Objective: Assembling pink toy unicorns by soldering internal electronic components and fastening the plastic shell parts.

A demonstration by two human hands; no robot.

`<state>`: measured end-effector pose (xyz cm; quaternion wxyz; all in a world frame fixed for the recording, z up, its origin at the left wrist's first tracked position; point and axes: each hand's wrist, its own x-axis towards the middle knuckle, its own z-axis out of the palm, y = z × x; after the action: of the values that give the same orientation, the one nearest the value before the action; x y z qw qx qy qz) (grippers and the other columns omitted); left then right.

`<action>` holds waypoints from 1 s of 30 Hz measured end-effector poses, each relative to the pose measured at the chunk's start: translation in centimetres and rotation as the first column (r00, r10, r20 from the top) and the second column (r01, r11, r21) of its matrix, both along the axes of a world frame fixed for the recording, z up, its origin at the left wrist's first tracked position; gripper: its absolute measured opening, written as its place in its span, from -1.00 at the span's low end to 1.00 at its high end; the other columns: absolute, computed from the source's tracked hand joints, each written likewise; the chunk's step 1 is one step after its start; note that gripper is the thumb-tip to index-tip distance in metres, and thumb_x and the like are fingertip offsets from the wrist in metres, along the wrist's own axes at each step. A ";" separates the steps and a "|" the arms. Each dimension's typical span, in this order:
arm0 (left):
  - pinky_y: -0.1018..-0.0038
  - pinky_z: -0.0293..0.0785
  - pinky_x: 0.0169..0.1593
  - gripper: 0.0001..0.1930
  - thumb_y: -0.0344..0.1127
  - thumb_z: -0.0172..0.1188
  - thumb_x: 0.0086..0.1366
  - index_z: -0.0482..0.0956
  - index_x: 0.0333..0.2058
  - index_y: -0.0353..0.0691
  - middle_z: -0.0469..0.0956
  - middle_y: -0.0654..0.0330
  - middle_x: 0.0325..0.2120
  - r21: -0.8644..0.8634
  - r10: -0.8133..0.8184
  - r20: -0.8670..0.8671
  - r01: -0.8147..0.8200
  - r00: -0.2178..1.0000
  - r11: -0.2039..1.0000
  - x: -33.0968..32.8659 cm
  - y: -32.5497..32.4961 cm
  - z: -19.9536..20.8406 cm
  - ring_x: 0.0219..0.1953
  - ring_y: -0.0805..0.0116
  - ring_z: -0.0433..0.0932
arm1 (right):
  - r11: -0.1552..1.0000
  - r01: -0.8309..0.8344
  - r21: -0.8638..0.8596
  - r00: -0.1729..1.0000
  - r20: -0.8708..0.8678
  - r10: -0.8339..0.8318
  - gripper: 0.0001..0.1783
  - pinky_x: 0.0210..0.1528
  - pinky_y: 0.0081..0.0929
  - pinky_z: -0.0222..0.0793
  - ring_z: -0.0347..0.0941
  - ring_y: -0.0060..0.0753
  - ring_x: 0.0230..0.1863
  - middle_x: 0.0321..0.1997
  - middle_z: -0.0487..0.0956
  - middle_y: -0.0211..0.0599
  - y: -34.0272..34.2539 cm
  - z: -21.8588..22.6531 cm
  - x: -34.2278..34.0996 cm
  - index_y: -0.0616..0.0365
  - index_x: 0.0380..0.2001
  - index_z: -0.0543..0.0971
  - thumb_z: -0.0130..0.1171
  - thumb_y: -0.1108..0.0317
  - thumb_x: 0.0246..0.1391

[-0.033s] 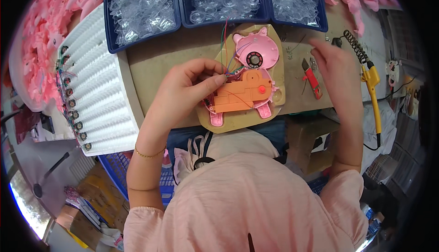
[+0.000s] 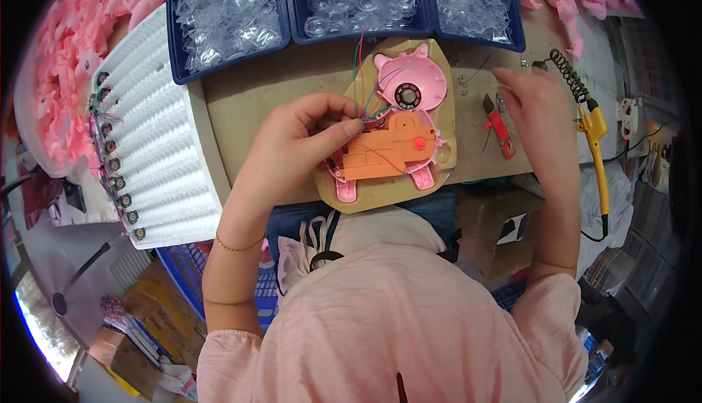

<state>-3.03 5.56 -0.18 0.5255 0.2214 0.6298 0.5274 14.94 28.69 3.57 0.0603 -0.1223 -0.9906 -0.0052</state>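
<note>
Left hand (image 2: 292, 143) pinched on wires at orange toy part (image 2: 384, 153), right hand (image 2: 530, 100) loosely curled beside red cutters (image 2: 499, 127)

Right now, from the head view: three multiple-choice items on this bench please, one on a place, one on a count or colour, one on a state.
1. Where does the soldering iron lie?
A. right of the right hand
B. in a blue tray
C. on the white rack

2. How many blue trays of clear parts line the far edge?
A. one
B. three
C. five

3. What is the left hand doing?
A. resting flat on the rack
B. holding the red cutters
C. pinching wires at the orange part of the pink toy

Answers: 1 A, the yellow handle lies past the right hand; 2 B, three trays side by side; 3 C, thumb and finger meet at the wires.
</note>
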 end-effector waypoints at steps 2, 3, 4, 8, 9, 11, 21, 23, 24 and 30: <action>0.68 0.40 -0.36 -0.79 -0.37 0.17 0.22 0.53 -0.23 -0.37 0.53 0.33 -0.46 0.003 0.006 -0.002 -0.006 1.000 1.000 0.1 0.1 -0.1 -0.44 0.66 0.43 | 0.976 0.149 -0.160 0.983 -0.079 -0.163 -0.80 -0.28 -0.39 0.39 0.47 -0.15 -0.42 -0.38 0.54 -0.15 -1.2 -0.3 0.1 0.22 -0.25 0.52 0.13 0.48 -0.01; 0.68 0.40 -0.36 -0.79 -0.37 0.17 0.22 0.53 -0.22 -0.37 0.53 0.32 -0.46 0.000 0.005 0.015 -0.005 1.000 1.000 0.0 0.1 -0.1 -0.44 0.66 0.43 | 0.904 0.280 -0.323 0.933 -0.131 -0.336 -0.78 -0.23 -0.38 0.40 0.47 -0.15 -0.41 -0.35 0.55 -0.18 -2.0 -0.3 -0.1 0.20 -0.22 0.53 0.14 0.47 0.00; 0.69 0.40 -0.37 -0.79 -0.36 0.17 0.22 0.53 -0.22 -0.37 0.53 0.32 -0.46 -0.003 0.004 0.032 -0.004 0.999 1.000 0.0 0.1 0.0 -0.44 0.66 0.43 | 0.902 0.283 -0.326 0.932 -0.128 -0.339 -0.78 -0.23 -0.38 0.40 0.47 -0.15 -0.41 -0.35 0.55 -0.18 -2.4 -0.8 -0.4 0.20 -0.22 0.53 0.14 0.47 0.00; 0.69 0.41 -0.37 -0.79 -0.37 0.16 0.23 0.52 -0.21 -0.37 0.53 0.31 -0.44 -0.003 0.005 0.064 -0.004 0.998 1.000 -0.1 0.0 0.1 -0.43 0.66 0.44 | 0.957 0.043 -0.288 0.970 -0.218 -0.110 -0.72 -0.03 -0.30 0.31 0.47 -0.21 -0.26 -0.30 0.55 -0.29 -2.4 -2.0 -1.3 0.17 -0.20 0.53 0.19 0.40 -0.05; 0.69 0.41 -0.37 -0.79 -0.37 0.16 0.23 0.52 -0.21 -0.38 0.53 0.31 -0.44 0.002 0.002 0.037 -0.002 0.999 1.000 -0.1 0.0 0.0 -0.43 0.65 0.44 | 0.990 -0.107 -0.090 0.974 -0.209 0.087 -0.67 0.03 -0.27 0.26 0.46 -0.24 -0.19 -0.25 0.54 -0.31 -2.3 -2.0 -1.5 0.16 -0.17 0.53 0.21 0.37 -0.08; 0.69 0.41 -0.37 -0.78 -0.37 0.16 0.23 0.52 -0.21 -0.38 0.53 0.31 -0.43 0.006 0.000 0.007 0.000 1.000 1.000 0.1 0.0 0.0 -0.43 0.65 0.44 | 0.982 -0.145 -0.121 0.978 -0.169 0.124 -0.60 0.06 -0.23 0.22 0.43 -0.24 -0.13 -0.19 0.52 -0.30 -4.1 -1.7 -2.3 0.19 -0.14 0.51 0.23 0.31 -0.11; 0.69 0.39 -0.34 -0.79 -0.38 0.16 0.23 0.52 -0.21 -0.38 0.54 0.30 -0.42 0.008 0.038 0.028 -0.038 0.999 0.999 0.4 -0.2 -0.1 -0.41 0.65 0.43 | 0.924 -0.254 -0.285 0.967 -0.051 0.250 -0.39 0.17 -0.15 0.15 0.36 -0.13 -0.01 -0.09 0.45 -0.13 -6.1 -1.9 -2.6 0.36 -0.13 0.48 0.26 0.15 -0.26; 0.69 0.39 -0.35 -0.79 -0.38 0.16 0.22 0.52 -0.21 -0.38 0.53 0.30 -0.42 0.024 0.033 0.045 -0.034 0.998 0.999 0.2 -0.1 -0.1 -0.41 0.66 0.43 | 0.918 -0.261 -0.298 0.965 -0.052 0.258 -0.40 0.17 -0.17 0.16 0.37 -0.12 -0.01 -0.10 0.46 -0.13 -6.0 -1.9 -2.8 0.38 -0.15 0.49 0.25 0.15 -0.26; 0.69 0.38 -0.35 -0.79 -0.38 0.16 0.22 0.52 -0.22 -0.38 0.53 0.30 -0.42 0.011 0.023 0.027 -0.023 0.999 1.000 0.2 -0.1 0.0 -0.41 0.66 0.43 | 0.912 -0.270 -0.309 0.962 -0.051 0.268 -0.41 0.17 -0.19 0.17 0.37 -0.12 -0.02 -0.12 0.46 -0.12 -5.9 -1.9 -2.9 0.39 -0.17 0.49 0.25 0.15 -0.26; 0.68 0.38 -0.35 -0.79 -0.36 0.17 0.22 0.52 -0.22 -0.37 0.52 0.32 -0.43 0.042 0.030 0.002 -0.030 1.000 0.999 0.0 -0.1 -0.7 -0.42 0.66 0.43 | 0.907 -0.278 -0.317 0.961 -0.089 0.263 -0.44 0.16 -0.19 0.19 0.38 -0.11 -0.02 -0.12 0.48 -0.15 -5.5 -2.7 -2.7 0.37 -0.17 0.50 0.23 0.14 -0.19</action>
<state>-3.00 5.44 -0.85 0.5134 0.2226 0.6213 0.5485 12.21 23.19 0.92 0.0614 0.0078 -0.9835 0.1699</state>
